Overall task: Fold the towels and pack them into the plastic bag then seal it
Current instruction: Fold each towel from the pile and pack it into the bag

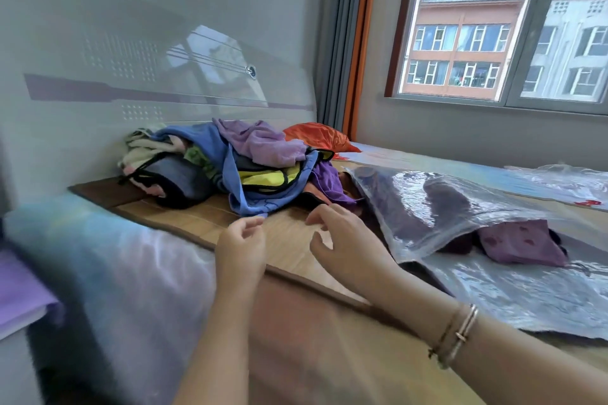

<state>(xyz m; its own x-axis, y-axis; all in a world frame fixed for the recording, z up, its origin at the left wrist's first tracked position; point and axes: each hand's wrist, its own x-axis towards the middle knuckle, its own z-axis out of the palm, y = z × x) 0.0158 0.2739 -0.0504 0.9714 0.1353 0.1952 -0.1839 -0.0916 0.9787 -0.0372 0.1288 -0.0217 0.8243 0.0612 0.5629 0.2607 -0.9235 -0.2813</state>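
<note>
A heap of unfolded towels (230, 161) lies on the bamboo mat (184, 214) against the headboard: a blue one (250, 200) in front, a lilac one (260, 141) on top, yellow and purple ones underneath. To the right lies a large clear plastic bag (437, 207), its mouth facing me, with a folded purple towel (519, 242) showing inside. My left hand (241, 246) hovers just below the blue towel's hem, fingers loosely curled, holding nothing. My right hand (342, 237) hovers between the heap and the bag, fingers spread and empty.
An orange cushion (316, 136) sits behind the heap. The white headboard (148, 76) stands at the left and a window (493, 36) at the back right. More clear plastic (559, 177) lies at the far right. The bed's near edge runs below my forearms.
</note>
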